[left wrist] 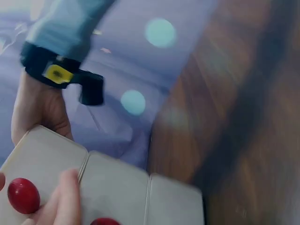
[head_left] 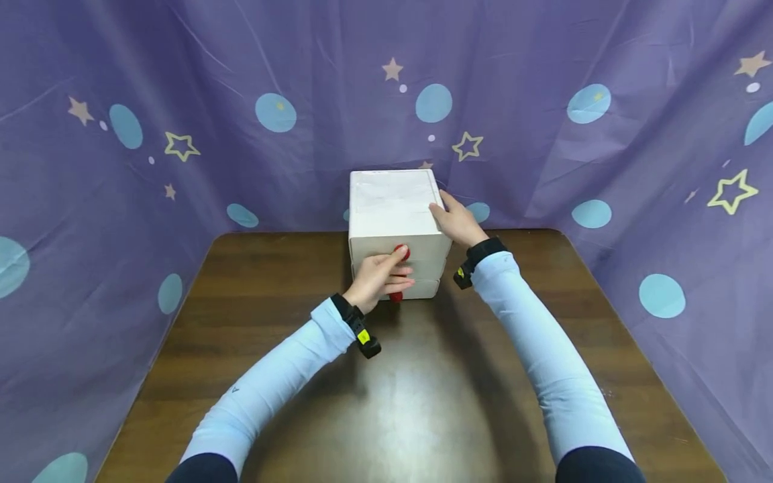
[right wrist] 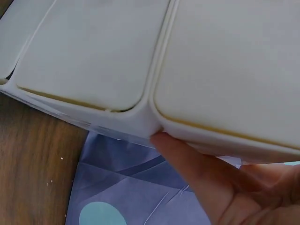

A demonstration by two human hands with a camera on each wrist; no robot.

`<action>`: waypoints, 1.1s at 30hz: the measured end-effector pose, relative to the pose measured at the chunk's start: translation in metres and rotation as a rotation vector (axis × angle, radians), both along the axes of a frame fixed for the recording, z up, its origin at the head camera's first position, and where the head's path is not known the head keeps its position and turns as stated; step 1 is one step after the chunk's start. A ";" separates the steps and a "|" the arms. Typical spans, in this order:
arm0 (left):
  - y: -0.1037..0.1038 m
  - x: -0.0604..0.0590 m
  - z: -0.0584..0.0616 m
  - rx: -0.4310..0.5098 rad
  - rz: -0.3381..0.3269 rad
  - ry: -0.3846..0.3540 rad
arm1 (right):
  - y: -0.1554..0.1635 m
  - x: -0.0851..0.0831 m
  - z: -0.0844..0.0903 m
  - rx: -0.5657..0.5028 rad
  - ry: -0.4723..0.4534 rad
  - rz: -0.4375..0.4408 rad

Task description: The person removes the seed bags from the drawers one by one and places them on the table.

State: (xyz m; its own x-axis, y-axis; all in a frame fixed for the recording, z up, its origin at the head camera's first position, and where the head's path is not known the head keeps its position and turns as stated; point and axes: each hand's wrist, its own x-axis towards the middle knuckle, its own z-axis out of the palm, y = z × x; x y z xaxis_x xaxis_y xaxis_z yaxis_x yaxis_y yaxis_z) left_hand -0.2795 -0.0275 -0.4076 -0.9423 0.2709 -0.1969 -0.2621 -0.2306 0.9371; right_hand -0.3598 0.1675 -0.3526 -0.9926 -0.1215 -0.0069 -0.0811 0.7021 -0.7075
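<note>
A white box with three drawer fronts stands at the back of the table. Red knobs stick out from its front; the upper red knob is between the thumb and fingers of my left hand. In the head view the thumb tip overlaps that knob, while the other fingers stretch across the drawer front. A lower red knob shows beneath them. My right hand rests against the box's right side near the top, and one fingertip touches the side edge. The drawer fronts sit nearly flush with the frame.
The brown wooden table extends toward me in front of the box. Purple curtain with stars and blue dots hangs close behind the box and along both sides. Each wrist carries a black strap with a small camera.
</note>
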 end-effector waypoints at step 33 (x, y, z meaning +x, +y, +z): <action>0.004 0.071 -0.002 0.201 0.093 -0.103 | 0.003 -0.008 0.009 -0.378 -0.341 0.053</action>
State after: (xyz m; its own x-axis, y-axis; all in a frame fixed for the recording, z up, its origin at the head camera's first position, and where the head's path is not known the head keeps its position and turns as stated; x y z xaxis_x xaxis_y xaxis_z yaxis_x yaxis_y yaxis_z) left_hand -0.2083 -0.0238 -0.4093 -0.9426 0.2273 -0.2445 -0.3231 -0.4372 0.8393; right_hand -0.3682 0.1704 -0.3439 -0.9338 -0.2285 -0.2753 0.1704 0.3927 -0.9037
